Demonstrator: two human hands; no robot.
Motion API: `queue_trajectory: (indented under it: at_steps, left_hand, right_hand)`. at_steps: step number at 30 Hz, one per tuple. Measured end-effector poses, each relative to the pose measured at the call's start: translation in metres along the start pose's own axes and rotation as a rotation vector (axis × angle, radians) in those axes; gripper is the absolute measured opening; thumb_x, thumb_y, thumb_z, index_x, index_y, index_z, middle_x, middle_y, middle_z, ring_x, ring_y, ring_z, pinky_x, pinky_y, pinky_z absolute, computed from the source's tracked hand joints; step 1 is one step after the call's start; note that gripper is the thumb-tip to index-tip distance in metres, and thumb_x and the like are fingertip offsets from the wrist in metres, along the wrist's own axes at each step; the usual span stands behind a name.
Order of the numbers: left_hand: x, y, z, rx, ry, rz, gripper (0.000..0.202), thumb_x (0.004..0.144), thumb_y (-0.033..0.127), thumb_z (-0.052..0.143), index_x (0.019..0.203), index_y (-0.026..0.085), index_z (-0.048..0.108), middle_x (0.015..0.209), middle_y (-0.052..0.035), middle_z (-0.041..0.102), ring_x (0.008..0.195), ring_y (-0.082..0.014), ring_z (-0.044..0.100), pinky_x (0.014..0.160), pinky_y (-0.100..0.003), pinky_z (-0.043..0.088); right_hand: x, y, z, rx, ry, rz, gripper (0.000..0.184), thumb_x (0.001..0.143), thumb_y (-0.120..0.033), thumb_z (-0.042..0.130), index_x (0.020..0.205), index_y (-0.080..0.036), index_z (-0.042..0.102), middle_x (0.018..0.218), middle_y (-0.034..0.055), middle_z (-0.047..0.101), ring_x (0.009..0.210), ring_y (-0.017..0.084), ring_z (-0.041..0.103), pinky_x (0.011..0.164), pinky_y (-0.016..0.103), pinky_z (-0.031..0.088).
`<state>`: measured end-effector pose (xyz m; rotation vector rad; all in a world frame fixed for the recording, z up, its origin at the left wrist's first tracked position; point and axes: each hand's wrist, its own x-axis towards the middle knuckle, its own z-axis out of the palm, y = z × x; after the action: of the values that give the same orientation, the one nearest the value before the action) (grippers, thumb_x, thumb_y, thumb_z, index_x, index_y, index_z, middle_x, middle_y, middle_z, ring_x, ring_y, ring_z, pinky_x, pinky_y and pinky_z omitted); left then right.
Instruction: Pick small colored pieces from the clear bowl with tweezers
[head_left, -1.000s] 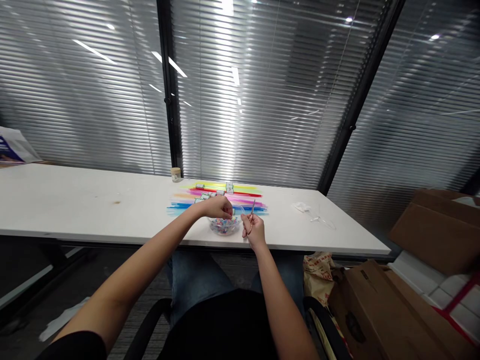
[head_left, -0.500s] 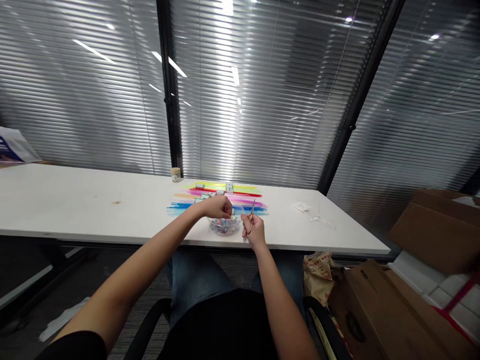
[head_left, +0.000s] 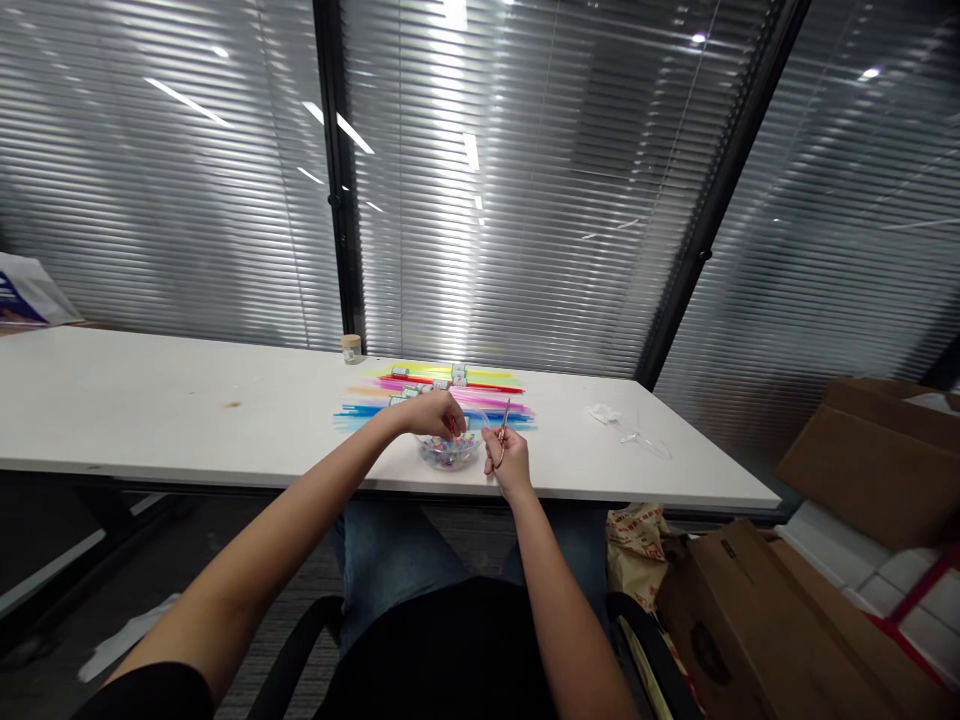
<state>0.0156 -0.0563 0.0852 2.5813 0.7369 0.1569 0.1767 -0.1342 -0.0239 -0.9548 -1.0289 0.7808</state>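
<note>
My left hand point(head_left: 441, 413) is over a clear bowl point(head_left: 449, 463) near the table's front edge, its fingers pointing down and closed together. Whatever they pinch is too small to tell. Many small colourful pieces point(head_left: 446, 452) lie in the bowl. To the right of the bowl, my right hand point(head_left: 511, 463) is closed round a pair of scissors point(head_left: 504, 425) whose blades point up and away. A pale, clear strip point(head_left: 484, 421) rises by its thumb; I cannot tell whether it is held. Behind both hands lie rows of coloured straws point(head_left: 495, 388).
Small labelled rolls point(head_left: 459, 374) rest on the straws. A lidded jar point(head_left: 351, 349) stands at the table's back edge. A white crumpled piece and thin clear strands point(head_left: 636, 437) lie at right. Cardboard boxes point(head_left: 757, 610) and a paper bag point(head_left: 636, 545) are beside the chair.
The fingers of my left hand have shifted slightly over the bowl. My right hand and the scissors stay in place.
</note>
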Motion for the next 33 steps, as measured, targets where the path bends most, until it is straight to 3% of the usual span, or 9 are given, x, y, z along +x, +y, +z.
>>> queue_trajectory:
  at_steps: [7, 18, 27, 33]
  left_hand:
    - [0.0006, -0.0026, 0.0002, -0.039, 0.001, 0.004, 0.028, 0.066, 0.008, 0.066, 0.092, 0.013, 0.073, 0.085, -0.0067, 0.075, 0.077, -0.0171, 0.070, 0.065, -0.021, 0.052]
    - [-0.0014, 0.0003, -0.0021, -0.044, 0.028, 0.030, 0.017, 0.070, 0.021, 0.067, 0.085, 0.014, 0.073, 0.076, -0.0047, 0.074, 0.071, -0.0171, 0.067, 0.061, -0.022, 0.049]
    - [-0.0025, 0.0009, -0.0014, -0.075, -0.035, 0.011, 0.016, 0.074, 0.025, 0.063, 0.080, 0.012, 0.071, 0.068, -0.0049, 0.071, 0.063, -0.0158, 0.065, 0.057, -0.021, 0.047]
    - [-0.0015, 0.0016, -0.0014, 0.089, -0.046, -0.017, 0.014, 0.071, 0.022, 0.065, 0.080, 0.014, 0.073, 0.073, -0.0041, 0.072, 0.066, -0.0153, 0.065, 0.058, -0.020, 0.045]
  right_hand:
    - [0.0011, 0.0037, -0.0009, 0.003, -0.011, -0.007, 0.037, 0.074, -0.050, 0.067, 0.067, -0.019, 0.048, 0.045, -0.0100, 0.042, 0.028, 0.007, 0.044, 0.031, 0.018, 0.027]
    - [-0.0004, -0.0005, 0.0000, -0.004, 0.005, 0.013, 0.038, 0.071, -0.050, 0.069, 0.067, -0.019, 0.048, 0.045, -0.0100, 0.042, 0.028, 0.007, 0.043, 0.031, 0.018, 0.027]
    - [0.0004, 0.0015, -0.0004, -0.008, -0.001, 0.000, 0.036, 0.073, -0.049, 0.067, 0.067, -0.018, 0.049, 0.046, -0.0097, 0.043, 0.028, 0.007, 0.043, 0.030, 0.017, 0.027]
    - [0.0002, 0.0002, 0.0001, -0.012, -0.001, 0.015, 0.036, 0.073, -0.048, 0.067, 0.067, -0.019, 0.049, 0.046, -0.0095, 0.043, 0.028, 0.007, 0.044, 0.030, 0.017, 0.027]
